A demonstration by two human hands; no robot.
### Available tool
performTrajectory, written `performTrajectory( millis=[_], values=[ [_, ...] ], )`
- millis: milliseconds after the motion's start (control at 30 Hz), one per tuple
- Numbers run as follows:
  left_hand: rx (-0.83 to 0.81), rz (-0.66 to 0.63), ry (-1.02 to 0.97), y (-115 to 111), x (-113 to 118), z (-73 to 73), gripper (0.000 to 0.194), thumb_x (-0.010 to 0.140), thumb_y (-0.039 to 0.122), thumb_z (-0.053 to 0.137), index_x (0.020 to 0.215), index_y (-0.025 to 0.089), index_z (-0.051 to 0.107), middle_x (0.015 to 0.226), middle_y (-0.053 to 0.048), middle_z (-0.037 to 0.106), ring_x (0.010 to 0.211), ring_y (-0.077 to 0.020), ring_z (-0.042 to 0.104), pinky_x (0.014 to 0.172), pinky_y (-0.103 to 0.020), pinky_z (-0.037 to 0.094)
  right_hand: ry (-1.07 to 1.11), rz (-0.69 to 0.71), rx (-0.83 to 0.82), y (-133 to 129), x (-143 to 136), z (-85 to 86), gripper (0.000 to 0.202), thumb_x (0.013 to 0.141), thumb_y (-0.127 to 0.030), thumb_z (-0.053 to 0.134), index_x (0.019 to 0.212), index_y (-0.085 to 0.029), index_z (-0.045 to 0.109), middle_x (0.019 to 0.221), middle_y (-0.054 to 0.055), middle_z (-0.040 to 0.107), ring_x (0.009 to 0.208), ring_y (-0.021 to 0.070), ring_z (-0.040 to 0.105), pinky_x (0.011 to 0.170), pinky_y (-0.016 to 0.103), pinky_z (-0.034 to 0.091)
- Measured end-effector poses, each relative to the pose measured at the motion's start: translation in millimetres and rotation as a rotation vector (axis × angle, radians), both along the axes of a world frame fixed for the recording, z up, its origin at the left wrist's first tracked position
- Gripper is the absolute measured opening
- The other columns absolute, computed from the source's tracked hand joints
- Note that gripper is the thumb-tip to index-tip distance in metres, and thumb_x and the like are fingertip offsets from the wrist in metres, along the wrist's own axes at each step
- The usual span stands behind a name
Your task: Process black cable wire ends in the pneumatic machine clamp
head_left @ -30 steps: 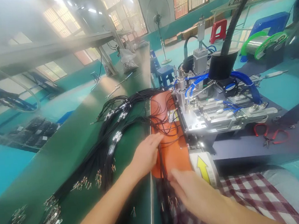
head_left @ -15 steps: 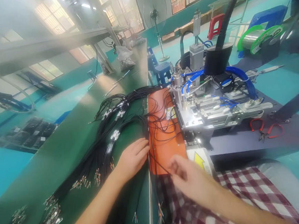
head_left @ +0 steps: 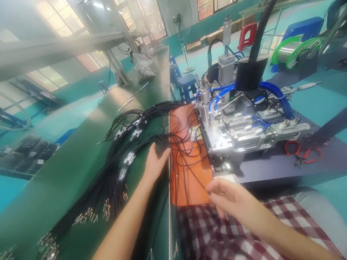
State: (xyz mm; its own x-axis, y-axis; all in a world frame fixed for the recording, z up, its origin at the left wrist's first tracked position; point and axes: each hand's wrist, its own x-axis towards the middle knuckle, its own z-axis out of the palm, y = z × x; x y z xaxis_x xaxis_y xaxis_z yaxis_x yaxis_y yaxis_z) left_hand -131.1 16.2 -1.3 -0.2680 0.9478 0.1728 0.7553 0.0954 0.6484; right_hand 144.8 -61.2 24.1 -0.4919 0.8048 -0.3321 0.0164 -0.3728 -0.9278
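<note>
Bundled cables [head_left: 105, 179] lie on the green tabletop [head_left: 73, 158] while loose cables [head_left: 198, 179] cross the orange plate [head_left: 198, 196] ungathered, one seemingly pinched by the right hand [head_left: 231, 197], the left hand [head_left: 156, 162] spread wide nearby.

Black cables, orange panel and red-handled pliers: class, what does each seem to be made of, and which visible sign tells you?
Black cables: probably plastic or rubber sheathing, slightly shiny; coppery wire ends suggest metal cores.
Orange panel: smooth, even colour, perhaps painted metal; plastic is possible.
Red-handled pliers: likely a steel head, being dark and metallic; bright red handles look plastic-coated.
</note>
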Motion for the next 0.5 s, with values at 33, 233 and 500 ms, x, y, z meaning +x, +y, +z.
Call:
performTrajectory(
  millis=[33, 233, 500],
  values=[
    [-0.010, 0.025, -0.027, 12.2, 4.5, -2.8, 0.075, 0.086, 0.058, 0.050, 0.140, 0.008, 0.035, 0.142, -0.026, 0.043, 0.133, -0.0342, 0.043, 0.106, -0.050, 0.037, -0.036, 0.034, 0.029, -5.9, -4.4, -3.6, 0.014, 0.082, -0.028, 0.057, 0.092, -0.019, 0.056, 0.064, -0.006, 0.051, 0.054, 0.0110, 0.054, 0.057, 0.026, 0.040],
    [-0.014, -0.038, -0.066, 36.0, 28.7, -9.7, 0.065, 0.088, 0.049, 0.053, 0.139, 0.011, 0.039, 0.145, -0.020, 0.044, 0.135, -0.0285, 0.041, 0.112, -0.042, 0.031, -0.088, 0.141, 0.078, -24.7, -16.7, -6.9, 0.014, 0.087, -0.019, 0.049, 0.098, -0.021, 0.057, 0.064, -0.006, 0.055, 0.063, 0.0133, 0.061, 0.063, 0.026, 0.043],
    [0.050, -0.235, 0.062, -24.8, 45.5, 30.5, 0.046, 0.089, 0.039, 0.054, 0.130, 0.017, 0.052, 0.128, -0.015, 0.054, 0.124, -0.0284, 0.046, 0.109, -0.046, 0.032, -0.179, 0.014, 0.211, -7.9, 6.7, -7.0, 0.018, 0.083, -0.018, 0.051, 0.099, -0.020, 0.059, 0.076, -0.001, 0.061, 0.069, 0.0148, 0.059, 0.064, 0.027, 0.046]
  ],
)
